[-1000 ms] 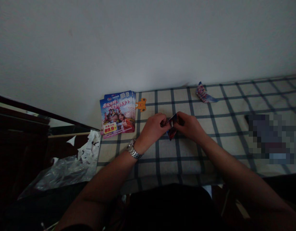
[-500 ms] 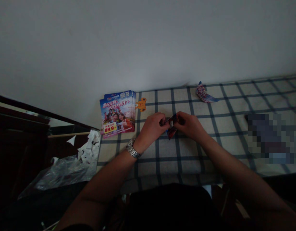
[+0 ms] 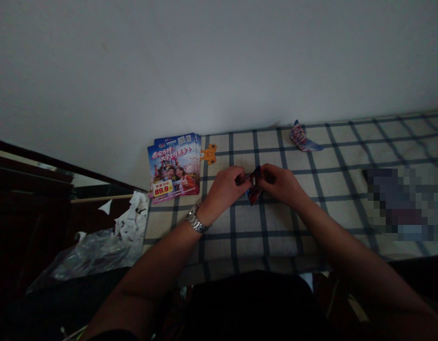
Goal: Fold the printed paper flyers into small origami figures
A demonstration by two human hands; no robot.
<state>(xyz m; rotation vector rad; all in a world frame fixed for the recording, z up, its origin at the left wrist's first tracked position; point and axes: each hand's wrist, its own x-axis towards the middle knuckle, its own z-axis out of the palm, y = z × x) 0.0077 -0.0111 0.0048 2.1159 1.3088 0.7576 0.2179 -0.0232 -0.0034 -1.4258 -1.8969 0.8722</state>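
Note:
Both my hands pinch a small piece of folded printed paper, dark blue and red, over the middle of the checked cloth. My left hand, with a metal watch on its wrist, grips the paper's left side. From the other side, my right hand holds it between thumb and fingers. The fingertips hide part of the paper. To the left lies a stack of printed flyers. A folded paper piece of similar print rests at the back, right of my hands.
A blurred-out dark flat object lies on the cloth at the right. Torn white paper and clear plastic are at the left edge. A wall rises behind the cloth.
The paper between my fingers has turned slightly and shows a little more of its surface. My hands have hardly moved.

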